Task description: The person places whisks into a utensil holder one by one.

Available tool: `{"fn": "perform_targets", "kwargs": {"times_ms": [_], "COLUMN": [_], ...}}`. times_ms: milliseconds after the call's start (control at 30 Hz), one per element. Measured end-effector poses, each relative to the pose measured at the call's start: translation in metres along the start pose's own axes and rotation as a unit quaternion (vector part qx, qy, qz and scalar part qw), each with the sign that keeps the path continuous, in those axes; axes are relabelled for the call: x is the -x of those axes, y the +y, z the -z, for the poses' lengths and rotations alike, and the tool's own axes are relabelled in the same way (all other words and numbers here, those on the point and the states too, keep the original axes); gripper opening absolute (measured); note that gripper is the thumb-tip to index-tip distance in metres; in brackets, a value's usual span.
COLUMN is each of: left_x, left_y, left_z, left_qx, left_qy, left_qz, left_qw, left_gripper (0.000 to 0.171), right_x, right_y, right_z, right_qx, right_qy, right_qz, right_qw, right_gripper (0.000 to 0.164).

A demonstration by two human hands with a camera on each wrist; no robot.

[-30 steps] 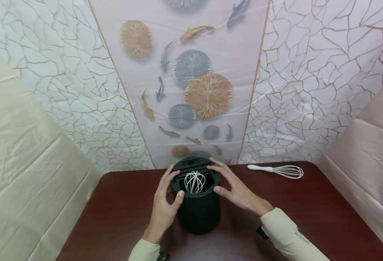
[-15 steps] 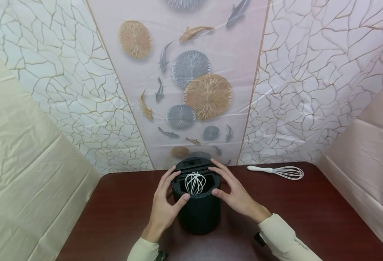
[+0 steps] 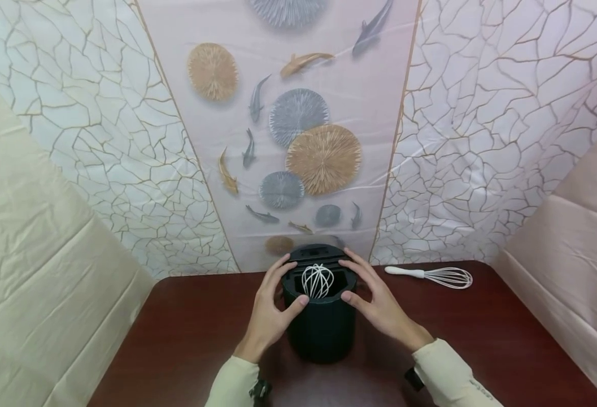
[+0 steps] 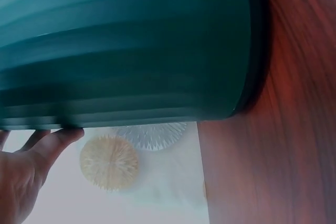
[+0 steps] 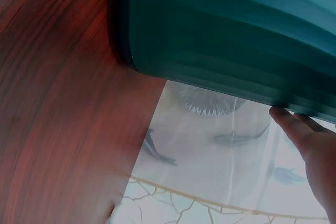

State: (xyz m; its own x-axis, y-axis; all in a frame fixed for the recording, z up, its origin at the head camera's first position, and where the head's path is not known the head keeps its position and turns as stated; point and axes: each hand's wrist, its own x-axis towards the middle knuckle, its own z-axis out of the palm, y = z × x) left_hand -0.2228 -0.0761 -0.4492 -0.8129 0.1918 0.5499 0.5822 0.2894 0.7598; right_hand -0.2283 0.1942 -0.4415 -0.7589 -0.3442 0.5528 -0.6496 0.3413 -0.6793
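A dark green utensil holder (image 3: 321,330) with a black divided top stands upright on the table, its ribbed side filling much of both wrist views. The wire head of a white whisk (image 3: 318,281) pokes out of its opening; the handle is hidden inside. My left hand (image 3: 273,314) grips the holder's left side, thumb at the front rim and fingers reaching toward the back. On the opposite side, my right hand (image 3: 379,302) holds the rim in the same way. Fingertips (image 4: 65,135) press the ribbed wall in the left wrist view.
A second white whisk (image 3: 430,276) lies near the table's back right edge, its handle pointing left. The dark red-brown table (image 3: 186,328) meets a patterned backdrop (image 3: 323,158) behind the holder. Pale cloth panels (image 3: 34,254) flank both sides.
Both hands and the utensil holder between them have shifted a little to the right. The head view has tilted slightly upward. The second whisk stays in its place on the table.
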Motion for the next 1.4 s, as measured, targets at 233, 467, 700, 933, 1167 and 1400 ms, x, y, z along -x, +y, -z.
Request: {"fn": "perform_targets", "kwargs": {"times_ms": [233, 467, 700, 933, 1167, 1400], "left_x": [-0.017, -0.027, -0.029, -0.028, -0.027, -0.026], "left_y": [-0.001, -0.012, -0.012, -0.012, -0.014, -0.015], "left_z": [-0.011, -0.016, -0.020, -0.021, -0.025, -0.038], "left_qx": [0.027, 0.020, 0.055, 0.062, 0.041, 0.029], "left_qy": [-0.015, -0.040, -0.041, -0.030, -0.017, 0.017], "left_qz": [0.000, 0.000, -0.011, -0.014, -0.020, -0.035], "left_qw": [0.9995, 0.9990, 0.9976, 0.9975, 0.9988, 0.9988], "left_gripper": [0.062, 0.059, 0.057, 0.058, 0.061, 0.061], "right_x": [0.000, 0.003, 0.006, 0.016, 0.033, 0.045], "right_y": [0.009, 0.011, 0.007, 0.001, 0.022, 0.052], "right_z": [0.013, 0.016, 0.017, 0.034, 0.057, 0.070], "right_qx": [-0.009, -0.040, -0.008, -0.070, -0.174, -0.261], "right_qy": [0.011, 0.029, 0.035, 0.069, 0.172, 0.291], "right_qz": [-0.015, -0.019, -0.046, -0.114, -0.184, -0.327], "right_qw": [1.000, 0.999, 0.998, 0.989, 0.952, 0.861], "right_gripper": [0.060, 0.058, 0.058, 0.051, 0.045, 0.026]}}
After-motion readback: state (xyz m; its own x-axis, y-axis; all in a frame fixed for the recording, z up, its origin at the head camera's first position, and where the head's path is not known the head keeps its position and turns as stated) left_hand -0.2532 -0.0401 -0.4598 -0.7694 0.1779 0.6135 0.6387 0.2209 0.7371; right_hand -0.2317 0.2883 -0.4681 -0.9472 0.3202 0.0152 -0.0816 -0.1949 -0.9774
